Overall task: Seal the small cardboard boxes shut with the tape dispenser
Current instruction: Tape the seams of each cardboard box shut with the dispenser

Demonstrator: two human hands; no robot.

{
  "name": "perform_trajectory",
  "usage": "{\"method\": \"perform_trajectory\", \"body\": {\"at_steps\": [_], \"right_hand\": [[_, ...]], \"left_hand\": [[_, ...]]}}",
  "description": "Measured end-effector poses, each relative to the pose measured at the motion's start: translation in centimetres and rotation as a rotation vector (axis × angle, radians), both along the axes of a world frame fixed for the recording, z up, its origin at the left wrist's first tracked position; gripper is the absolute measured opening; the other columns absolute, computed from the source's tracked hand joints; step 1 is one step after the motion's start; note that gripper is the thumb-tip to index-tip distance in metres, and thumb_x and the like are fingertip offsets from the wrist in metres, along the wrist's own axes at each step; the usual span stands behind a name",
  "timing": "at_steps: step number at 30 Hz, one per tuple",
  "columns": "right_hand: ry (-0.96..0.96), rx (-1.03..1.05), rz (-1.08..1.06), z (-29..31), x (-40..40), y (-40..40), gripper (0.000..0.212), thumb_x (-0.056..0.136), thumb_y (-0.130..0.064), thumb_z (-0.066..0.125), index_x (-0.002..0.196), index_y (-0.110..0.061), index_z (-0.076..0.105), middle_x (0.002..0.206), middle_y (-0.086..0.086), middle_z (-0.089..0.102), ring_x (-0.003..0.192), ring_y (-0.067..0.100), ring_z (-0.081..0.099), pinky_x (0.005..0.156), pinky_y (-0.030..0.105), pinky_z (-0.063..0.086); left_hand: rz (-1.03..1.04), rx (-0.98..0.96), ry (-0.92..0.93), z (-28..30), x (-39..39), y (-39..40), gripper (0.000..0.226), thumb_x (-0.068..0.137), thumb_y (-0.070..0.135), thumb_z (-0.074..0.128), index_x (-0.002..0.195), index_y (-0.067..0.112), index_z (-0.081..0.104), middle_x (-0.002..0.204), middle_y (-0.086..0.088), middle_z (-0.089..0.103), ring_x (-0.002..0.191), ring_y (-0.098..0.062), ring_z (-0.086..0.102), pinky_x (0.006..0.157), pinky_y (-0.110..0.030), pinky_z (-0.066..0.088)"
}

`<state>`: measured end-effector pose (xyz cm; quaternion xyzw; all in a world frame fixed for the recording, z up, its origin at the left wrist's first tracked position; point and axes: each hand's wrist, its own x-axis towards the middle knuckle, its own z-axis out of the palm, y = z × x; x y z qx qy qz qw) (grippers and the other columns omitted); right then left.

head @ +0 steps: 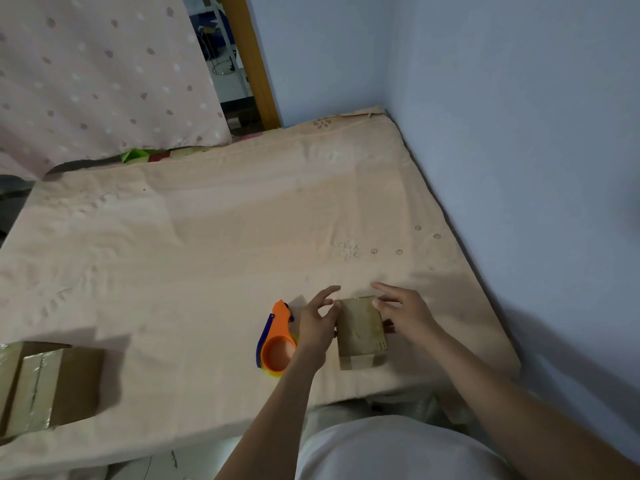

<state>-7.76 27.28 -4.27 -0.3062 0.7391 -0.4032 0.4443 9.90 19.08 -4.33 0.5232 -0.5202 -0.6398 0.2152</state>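
Note:
A small cardboard box point(360, 332) lies on the beige sheet near the bed's front edge, with tape across its top and over its near end. My left hand point(317, 320) touches its left side, fingers spread. My right hand point(403, 311) rests against its right side and far corner, fingers apart. Just left of my left hand lies the orange tape dispenser point(277, 341) with a blue blade guard, untouched. A larger taped cardboard box point(45, 386) sits at the front left of the bed.
The bed point(207, 237) runs to a blue wall point(519, 133) on the right. A dotted pink mattress point(97, 71) leans at the back left beside a wooden door frame point(252, 60). Green and red items point(138, 155) peek out behind the bed.

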Motion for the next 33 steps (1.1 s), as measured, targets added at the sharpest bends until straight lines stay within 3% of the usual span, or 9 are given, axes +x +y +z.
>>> {"method": "perform_trajectory", "body": {"at_steps": [4,8,11,16,19,22,25,28,33], "right_hand": [[-0.049,-0.045,0.006,0.1,0.1,0.0,0.025,0.096,-0.013,0.065,0.109,-0.031,0.077,0.111,-0.013,0.072,0.106,0.007,0.065,0.077,0.015,0.055],[-0.07,-0.027,-0.053,-0.1,0.1,0.2,0.02,0.094,-0.01,0.067,0.098,-0.025,0.08,0.097,-0.009,0.076,0.093,0.015,0.071,0.079,0.038,0.063],[-0.083,-0.028,-0.073,-0.1,0.2,0.4,0.02,0.094,-0.007,0.066,0.094,-0.022,0.081,0.095,-0.004,0.075,0.087,0.021,0.072,0.073,0.037,0.063],[-0.134,0.009,-0.106,0.3,0.6,0.4,0.019,0.096,-0.012,0.065,0.088,-0.022,0.079,0.098,0.002,0.073,0.089,0.026,0.07,0.065,0.031,0.062],[-0.159,0.07,-0.194,0.9,1.1,0.1,0.004,0.093,-0.021,0.064,0.094,-0.021,0.068,0.096,0.008,0.069,0.091,0.031,0.068,0.072,0.042,0.063],[-0.138,0.202,-0.255,1.2,1.2,-1.3,0.044,0.09,-0.049,0.065,0.113,-0.017,0.046,0.105,0.005,0.059,0.093,0.025,0.064,0.068,0.041,0.062],[0.086,0.337,-0.197,0.6,1.8,-2.7,0.057,0.085,-0.063,0.064,0.108,-0.012,0.054,0.1,0.002,0.061,0.093,0.024,0.064,0.075,0.039,0.059],[0.179,0.379,-0.143,-0.3,2.6,-3.2,0.049,0.082,-0.059,0.071,0.087,-0.01,0.066,0.082,0.001,0.066,0.08,0.022,0.064,0.073,0.034,0.056],[-0.128,0.386,-0.362,-1.1,2.0,-3.7,0.037,0.08,-0.042,0.079,0.089,-0.008,0.068,0.09,0.009,0.071,0.082,0.028,0.068,0.079,0.043,0.062]], "left_hand": [[-0.039,-0.054,0.051,-0.3,0.6,-0.1,0.021,0.102,0.018,0.057,0.097,0.027,0.075,0.11,0.004,0.069,0.105,-0.03,0.064,0.084,-0.053,0.057],[-0.037,-0.063,0.02,-0.9,0.6,-0.1,0.023,0.101,0.014,0.056,0.091,0.022,0.075,0.105,0.003,0.07,0.104,-0.032,0.064,0.082,-0.047,0.059],[-0.018,-0.03,-0.011,-0.6,0.2,-0.1,0.025,0.1,0.015,0.053,0.09,0.024,0.074,0.116,-0.001,0.064,0.105,-0.031,0.062,0.075,-0.034,0.058],[-0.101,-0.109,-0.191,0.2,-0.6,0.0,0.02,0.089,0.048,0.054,0.083,0.03,0.063,0.109,-0.003,0.057,0.098,-0.025,0.06,0.084,-0.044,0.054],[-0.079,-0.152,-0.363,0.9,-1.6,0.1,0.039,0.091,0.055,0.059,0.09,0.017,0.054,0.099,-0.003,0.055,0.083,-0.019,0.056,0.07,-0.033,0.045],[-0.007,-0.062,-0.507,1.1,-2.4,0.3,0.058,0.085,0.064,0.064,0.101,0.01,0.053,0.089,-0.001,0.058,0.082,-0.017,0.054,0.06,-0.029,0.039],[0.05,0.029,-0.503,0.9,-3.0,0.7,0.068,0.078,0.071,0.066,0.09,0.004,0.066,0.079,-0.005,0.065,0.078,-0.021,0.063,0.066,-0.034,0.05],[0.124,0.079,-0.523,1.8,-3.1,1.0,0.056,0.082,0.064,0.068,0.07,0.011,0.054,0.069,-0.004,0.058,0.068,-0.018,0.058,0.076,-0.036,0.053],[0.119,0.134,-0.505,2.0,-3.1,0.4,0.048,0.09,0.055,0.064,0.073,0.012,0.053,0.073,-0.003,0.054,0.067,-0.014,0.051,0.072,-0.033,0.046]]}}
